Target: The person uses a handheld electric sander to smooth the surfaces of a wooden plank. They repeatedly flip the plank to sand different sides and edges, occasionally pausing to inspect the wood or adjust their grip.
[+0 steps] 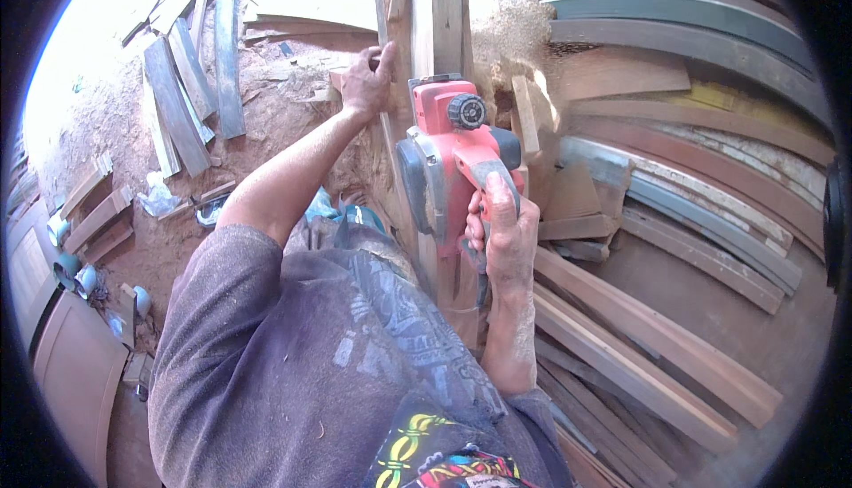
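Observation:
My right hand (508, 231) is wrapped round the rear handle of a red electric hand planer (444, 120) with a black knob at its front. The planer rests on a long, pale wooden plank (435, 9) that runs away from my body. Ahead and to the left, my left hand (368, 84) has its fingers curled at the left edge of the timber, against a narrow wooden board (397, 137) alongside the plank. The planer's underside and the cut surface beneath it are hidden. Below the handle, the planer's cord runs down past my right wrist.
Stacked boards (683, 106) in brown, grey and blue fill the right side. Long timber strips (648, 346) lie at lower right. Wood shavings (510, 22) are heaped beyond the planer. Loose offcuts (182, 89) and door-like panels (80, 381) lie on the left.

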`<state>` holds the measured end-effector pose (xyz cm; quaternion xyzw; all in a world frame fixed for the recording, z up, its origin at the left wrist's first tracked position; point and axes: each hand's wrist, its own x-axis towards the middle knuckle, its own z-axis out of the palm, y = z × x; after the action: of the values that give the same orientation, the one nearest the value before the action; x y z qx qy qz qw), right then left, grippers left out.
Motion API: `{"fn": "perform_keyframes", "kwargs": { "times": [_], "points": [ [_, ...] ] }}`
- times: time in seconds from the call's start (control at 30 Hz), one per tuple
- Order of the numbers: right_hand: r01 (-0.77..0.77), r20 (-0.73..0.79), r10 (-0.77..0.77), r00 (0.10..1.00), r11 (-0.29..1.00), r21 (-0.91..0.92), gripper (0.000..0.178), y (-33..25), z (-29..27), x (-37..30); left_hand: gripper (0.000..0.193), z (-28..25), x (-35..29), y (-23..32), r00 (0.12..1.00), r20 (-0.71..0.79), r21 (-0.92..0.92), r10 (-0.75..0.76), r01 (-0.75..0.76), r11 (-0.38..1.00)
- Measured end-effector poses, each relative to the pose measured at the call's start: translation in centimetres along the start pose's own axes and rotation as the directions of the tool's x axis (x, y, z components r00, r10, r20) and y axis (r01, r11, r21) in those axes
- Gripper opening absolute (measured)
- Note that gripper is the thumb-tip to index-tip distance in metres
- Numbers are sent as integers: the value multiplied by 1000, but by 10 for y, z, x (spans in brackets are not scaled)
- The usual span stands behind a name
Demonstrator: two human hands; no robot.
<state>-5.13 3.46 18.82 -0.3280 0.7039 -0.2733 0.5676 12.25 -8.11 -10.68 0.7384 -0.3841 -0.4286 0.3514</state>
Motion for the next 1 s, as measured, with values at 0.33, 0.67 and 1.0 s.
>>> {"fn": "perform_keyframes", "kwargs": {
  "times": [0.33, 0.67, 1.0],
  "points": [
    [34, 6, -33, 999, 997, -67, 47, -74, 43, 89, 72, 13, 2, -13, 1000, -24, -33, 6, -7, 999],
    [301, 122, -287, 950, 946, -121, 61, -185, 105, 237, 57, 13, -9, -8, 992, -90, -17, 91, -93, 996],
    [244, 140, -235, 962, 969, -48, 65, -105, 57, 130, 64, 2, -3, 0, 999, -48, -40, 21, -23, 999]
  ]
}}
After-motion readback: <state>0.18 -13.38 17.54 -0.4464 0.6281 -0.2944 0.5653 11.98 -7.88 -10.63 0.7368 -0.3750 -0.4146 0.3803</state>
